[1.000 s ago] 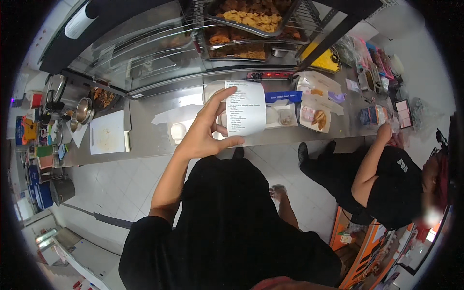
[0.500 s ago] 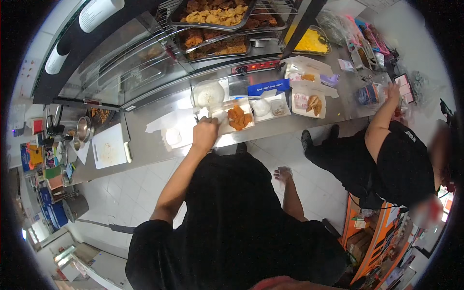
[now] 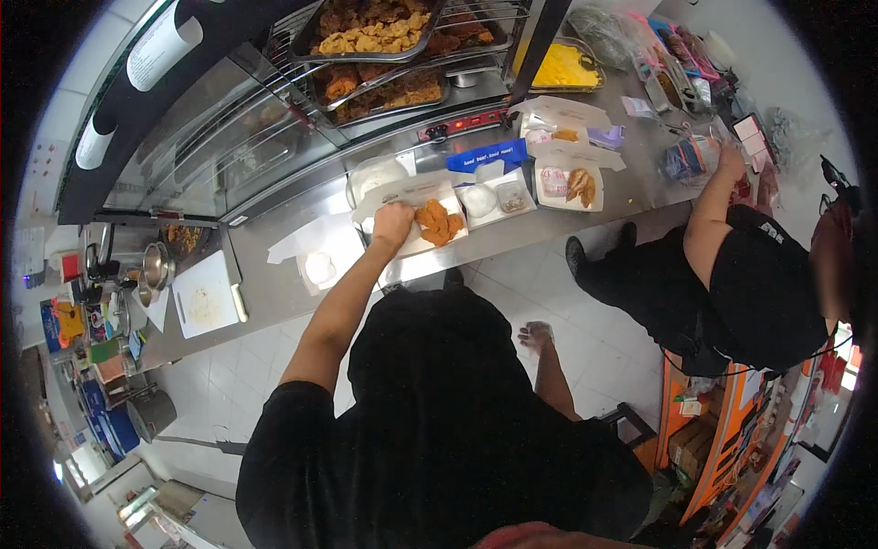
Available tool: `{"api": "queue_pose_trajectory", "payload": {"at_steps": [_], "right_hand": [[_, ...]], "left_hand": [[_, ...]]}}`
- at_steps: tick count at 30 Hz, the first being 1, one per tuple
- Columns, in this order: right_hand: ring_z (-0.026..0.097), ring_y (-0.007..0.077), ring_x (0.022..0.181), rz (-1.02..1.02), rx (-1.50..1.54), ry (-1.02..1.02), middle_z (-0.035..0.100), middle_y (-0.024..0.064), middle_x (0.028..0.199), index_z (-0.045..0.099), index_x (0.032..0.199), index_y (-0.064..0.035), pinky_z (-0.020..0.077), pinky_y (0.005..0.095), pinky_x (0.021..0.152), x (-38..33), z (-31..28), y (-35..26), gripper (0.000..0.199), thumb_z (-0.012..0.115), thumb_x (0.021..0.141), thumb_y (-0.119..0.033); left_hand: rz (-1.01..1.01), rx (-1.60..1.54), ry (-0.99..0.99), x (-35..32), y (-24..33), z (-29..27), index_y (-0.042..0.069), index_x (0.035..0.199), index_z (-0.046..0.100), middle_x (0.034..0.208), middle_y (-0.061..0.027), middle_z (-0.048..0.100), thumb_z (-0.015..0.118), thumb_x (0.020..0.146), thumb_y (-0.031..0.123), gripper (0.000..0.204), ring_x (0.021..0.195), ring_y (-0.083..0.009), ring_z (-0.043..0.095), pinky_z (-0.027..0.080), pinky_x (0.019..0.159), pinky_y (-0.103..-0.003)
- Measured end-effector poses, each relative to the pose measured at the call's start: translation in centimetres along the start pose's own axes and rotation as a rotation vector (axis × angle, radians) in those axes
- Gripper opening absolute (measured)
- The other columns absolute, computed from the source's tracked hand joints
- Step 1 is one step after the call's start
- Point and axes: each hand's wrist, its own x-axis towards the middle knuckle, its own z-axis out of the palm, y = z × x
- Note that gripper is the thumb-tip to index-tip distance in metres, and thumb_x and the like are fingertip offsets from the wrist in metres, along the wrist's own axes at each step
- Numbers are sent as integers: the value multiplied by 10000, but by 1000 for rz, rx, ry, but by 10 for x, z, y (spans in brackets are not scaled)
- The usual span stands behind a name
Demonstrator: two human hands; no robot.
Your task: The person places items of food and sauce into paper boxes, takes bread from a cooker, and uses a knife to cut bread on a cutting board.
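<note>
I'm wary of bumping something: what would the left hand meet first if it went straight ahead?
Most likely the open white lid of the box of fried pieces, just beyond the left hand; whether they already touch is unclear.

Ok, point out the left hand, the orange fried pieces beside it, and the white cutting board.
Left hand [image 3: 393, 224]: head view, back of the hand.
Fried pieces [image 3: 439, 225]: head view, middle of the pile.
White cutting board [image 3: 206, 295]: head view, middle of its top.

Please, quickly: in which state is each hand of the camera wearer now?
Left hand: closed, at the left side of the box with fried pieces; whether it holds anything cannot be told.
Right hand: open, hanging, nothing visible in it.
</note>
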Motion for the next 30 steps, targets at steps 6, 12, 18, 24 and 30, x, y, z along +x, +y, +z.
{"api": "queue_pose_trajectory", "payload": {"at_steps": [6,12,18,24,30], "right_hand": [[687,392,797,157,25,133,679,191,1016,599,1085,-82,548,556,709,-2,18,17,172,653,935,-146],[686,365,821,111,-144,195,673,173,1057,585,1149,-118,553,521,707,-14,53,4,202,607,975,-218],[637,313,727,142,-132,12,672,124,1004,623,1067,-154,512,439,633,30,35,-10,167,602,970,-288],[666,316,852,127,-475,50,664,131,1080,599,1134,-135,546,458,717,25,119,-59,216,580,989,-294],[683,336,920,73,-388,0,666,164,1173,571,1259,-73,582,462,782,27,169,-82,399,566,1017,-390]], "left_hand": [[-5,-80,158,-18,-12,-4,3,1181,628,852,-207,697,555,982,144,255,778,-369,713,595,681,-463],[-131,-335,392,-103,14,-76,10,1217,584,766,-207,645,692,933,211,365,713,-400,648,529,635,-504],[-506,-747,143,-203,-2,-53,13,1207,588,640,-205,641,614,977,163,275,634,-392,663,517,637,-505],[-801,-711,415,-264,-47,-47,-24,1293,534,746,-195,690,699,899,192,479,784,-408,687,533,748,-491],[-884,-528,563,-281,-113,-14,-74,1250,537,936,-237,685,744,882,302,565,951,-440,648,514,861,-505]]}}
